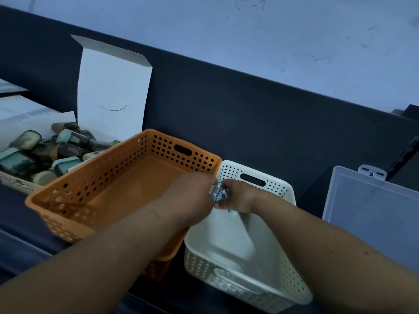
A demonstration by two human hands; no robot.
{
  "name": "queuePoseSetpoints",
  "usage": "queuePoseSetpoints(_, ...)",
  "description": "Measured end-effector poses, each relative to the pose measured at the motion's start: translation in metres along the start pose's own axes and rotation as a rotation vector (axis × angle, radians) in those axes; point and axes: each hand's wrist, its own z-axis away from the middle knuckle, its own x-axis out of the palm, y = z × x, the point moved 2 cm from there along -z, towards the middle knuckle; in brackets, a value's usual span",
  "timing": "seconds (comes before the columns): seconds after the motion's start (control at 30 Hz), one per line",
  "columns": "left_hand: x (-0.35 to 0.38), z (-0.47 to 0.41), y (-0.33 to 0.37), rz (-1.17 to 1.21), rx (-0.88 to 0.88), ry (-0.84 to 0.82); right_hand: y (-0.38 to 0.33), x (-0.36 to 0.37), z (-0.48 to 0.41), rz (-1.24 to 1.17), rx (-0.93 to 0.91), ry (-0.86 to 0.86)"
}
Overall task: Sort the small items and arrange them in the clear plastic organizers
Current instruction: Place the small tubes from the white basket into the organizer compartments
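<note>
My left hand [192, 196] and my right hand [238, 197] meet above the gap between two perforated baskets, and both pinch one small item [218, 193] with a pale label and teal parts. The orange basket [90, 200] on the left holds nothing that I can see. The white basket [281, 264] on the right also looks bare inside. At the far left an open cardboard box [15, 183] holds several small items [45, 150] with teal caps and dark bodies.
The box's white lid flap [113, 87] stands upright behind the orange basket. A clear plastic organizer [374, 214] with a latch sits at the right. Everything rests on a dark surface [249, 123] below a pale wall. Papers [20, 112] lie at the far left.
</note>
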Motion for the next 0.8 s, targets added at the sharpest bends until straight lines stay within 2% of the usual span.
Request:
queuePoseSetpoints(0.17,0.002,-0.002,-0.004,-0.016,-0.005,0.015,0.006,-0.004,0.006,-0.110,0.007,-0.046)
queuePoseSetpoints(0.3,0.003,-0.002,-0.005,-0.056,0.015,0.021,0.010,-0.019,0.032,-0.377,-0.015,-0.059)
queuePoseSetpoints(0.43,-0.002,0.001,0.007,-0.215,0.187,0.137,0.011,-0.035,0.070,-0.725,-0.034,-0.143)
queuePoseSetpoints(0.6,0.001,0.014,0.051,-0.028,0.432,0.121,0.016,-0.053,0.119,-0.888,-0.132,-0.242)
queuePoseSetpoints(0.7,0.003,0.017,0.080,-0.044,0.486,0.199,0.025,-0.060,0.147,-0.957,-0.172,-0.276)
queuePoseSetpoints(0.8,0.005,0.018,0.113,0.018,0.524,0.230,0.053,-0.072,0.174,-1.093,-0.144,-0.230)
